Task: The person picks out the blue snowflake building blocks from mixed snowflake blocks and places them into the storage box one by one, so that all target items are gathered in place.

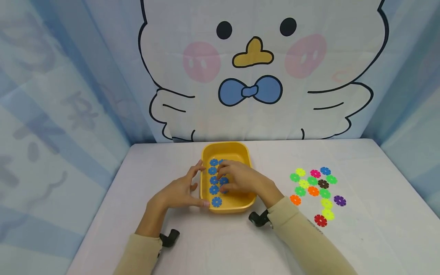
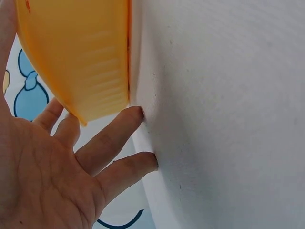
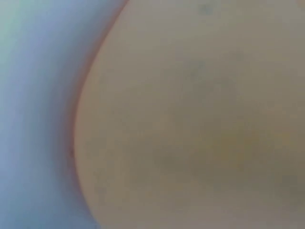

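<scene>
A yellow tray point(image 1: 227, 148) stands on the white table, with blue flower-shaped discs point(image 1: 216, 201) lying in rows in its left half. My left hand point(image 1: 177, 193) is at its left side, fingers spread, index fingertip at the rim and thumb by the near left corner. In the left wrist view, two fingertips of that hand point(image 2: 71, 162) rest on the table beside the tray wall. Over the discs reaches my right hand point(image 1: 238, 176), fingers bent, thumb and index finger apart with a blue disc visible between them. It hides part of the second row. Blurred skin fills most of the right wrist view.
Right of the tray, loose flower-shaped discs point(image 1: 313, 191) in green, yellow, orange, red, pink, purple, brown and blue lie scattered. A curtain point(image 1: 254, 122) with a cartoon print hangs behind the table's far edge. Black wrist cameras point(image 1: 258, 219) sit below both wrists.
</scene>
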`<state>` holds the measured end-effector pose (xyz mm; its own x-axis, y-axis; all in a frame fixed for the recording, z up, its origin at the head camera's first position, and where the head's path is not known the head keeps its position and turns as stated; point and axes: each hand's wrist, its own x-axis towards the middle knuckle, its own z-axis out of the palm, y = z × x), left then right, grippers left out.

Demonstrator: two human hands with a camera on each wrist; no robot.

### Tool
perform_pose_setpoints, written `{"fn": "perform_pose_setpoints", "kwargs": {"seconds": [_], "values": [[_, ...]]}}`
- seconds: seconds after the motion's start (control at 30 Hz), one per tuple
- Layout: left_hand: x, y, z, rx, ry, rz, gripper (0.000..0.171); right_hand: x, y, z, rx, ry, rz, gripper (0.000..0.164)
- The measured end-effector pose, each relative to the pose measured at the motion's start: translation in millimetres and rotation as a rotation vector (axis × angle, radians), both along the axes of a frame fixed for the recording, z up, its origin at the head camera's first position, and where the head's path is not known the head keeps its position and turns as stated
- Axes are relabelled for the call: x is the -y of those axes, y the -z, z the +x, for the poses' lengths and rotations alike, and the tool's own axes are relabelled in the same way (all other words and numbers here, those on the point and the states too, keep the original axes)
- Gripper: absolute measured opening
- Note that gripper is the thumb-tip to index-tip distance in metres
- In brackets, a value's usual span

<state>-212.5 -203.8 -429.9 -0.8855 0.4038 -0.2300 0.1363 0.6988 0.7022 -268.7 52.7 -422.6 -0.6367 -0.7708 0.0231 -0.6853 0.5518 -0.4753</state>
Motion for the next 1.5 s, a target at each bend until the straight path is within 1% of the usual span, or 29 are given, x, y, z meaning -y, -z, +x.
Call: {"fn": "perform_pose_setpoints", "kwargs": {"seconds": [0.07, 0.13, 0.2, 0.37, 0.43, 0.53, 0.63, 0.73, 0.87, 0.97, 1.03, 1.23, 1.5], "values": [[1, 0.2, -0.6, -0.006, 0.009, -0.002, 0.119, -1, -1.0, 0.8, -0.007, -0.001, -0.016, 0.03], [2, 0.0, -1.2, -0.013, 0.015, -0.001, 0.118, -3, -2.1, 1.3, -0.01, 0.004, -0.005, 0.03], [3, -0.2, -1.2, -0.016, 0.016, -0.001, 0.12, -3, -3.5, 2.2, -0.01, 0.01, 0.033, 0.03], [2, -0.5, -0.8, -0.009, 0.013, 0.016, 0.122, -3, -0.8, 3.8, -0.047, 0.033, 0.156, 0.027], [1, -0.5, -0.9, -0.007, 0.017, 0.027, 0.119, -2, 1.1, 4.3, -0.058, 0.043, 0.18, 0.024], [0, -0.4, -0.5, -0.002, 0.016, 0.035, 0.119, -2, 2.2, 4.6, -0.058, 0.045, 0.175, 0.021], [0, 0.3, 0.3, -0.001, 0.017, 0.03, 0.118, -4, 2.5, 4.5, -0.057, 0.039, 0.134, 0.022], [0, 0.5, 0.8, -0.005, 0.017, 0.011, 0.117, -8, 2.2, 5.0, -0.042, 0.037, 0.047, 0.025], [-2, 0.0, 0.4, -0.016, 0.017, 0.005, 0.12, -15, -2.3, 9.0, 0.014, 0.045, -0.09, 0.031], [-2, -0.9, 0.1, -0.017, 0.01, 0.009, 0.124, -22, -6.4, 13.0, 0.039, 0.053, -0.161, 0.033], [-1, -1.4, 0.6, -0.012, 0.001, 0.003, 0.125, -28, -7.9, 14.9, 0.039, 0.054, -0.198, 0.033], [-2, 0.2, 1.9, 0.004, -0.024, -0.008, 0.124, -48, -5.2, 19.5, 0.004, 0.078, -0.261, 0.032], [-2, 1.1, 1.1, 0.002, -0.036, -0.015, 0.126, -83, -0.4, 23.1, -0.07, 0.13, -0.292, 0.038]]}}
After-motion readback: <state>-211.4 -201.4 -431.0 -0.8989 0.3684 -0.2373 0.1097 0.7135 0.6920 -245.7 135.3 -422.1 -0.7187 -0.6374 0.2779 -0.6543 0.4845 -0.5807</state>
